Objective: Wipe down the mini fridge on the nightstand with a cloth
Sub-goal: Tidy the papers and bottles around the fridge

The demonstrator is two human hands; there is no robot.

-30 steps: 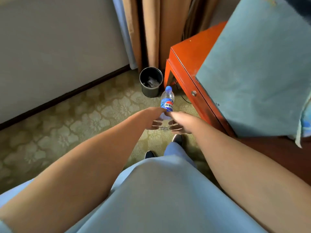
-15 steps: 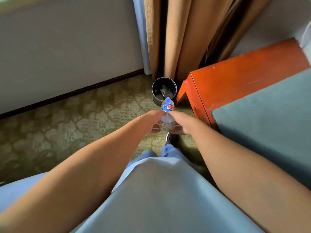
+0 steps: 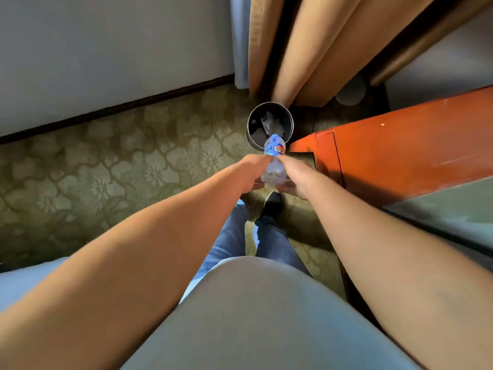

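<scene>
A clear plastic water bottle (image 3: 274, 156) with a blue label and blue cap sits between both my hands, its cap end pointing away from me toward the bin. My left hand (image 3: 253, 170) grips its left side and my right hand (image 3: 292, 177) grips its right side, fingers curled under it. A grey-green cloth or cover (image 3: 453, 206) lies at the right edge on the orange-red wooden nightstand (image 3: 400, 153). No mini fridge is in view.
A round black waste bin (image 3: 270, 124) with crumpled paper stands on the patterned green carpet (image 3: 106, 169) just beyond the bottle. Tan curtains (image 3: 301, 44) hang behind it, a grey wall (image 3: 106, 49) to the left. My legs and one dark shoe (image 3: 272, 202) are below.
My view has tilted and shifted; the bin now sits directly beyond the bottle and nearer to it. Both hands have kept their hold on the bottle.
</scene>
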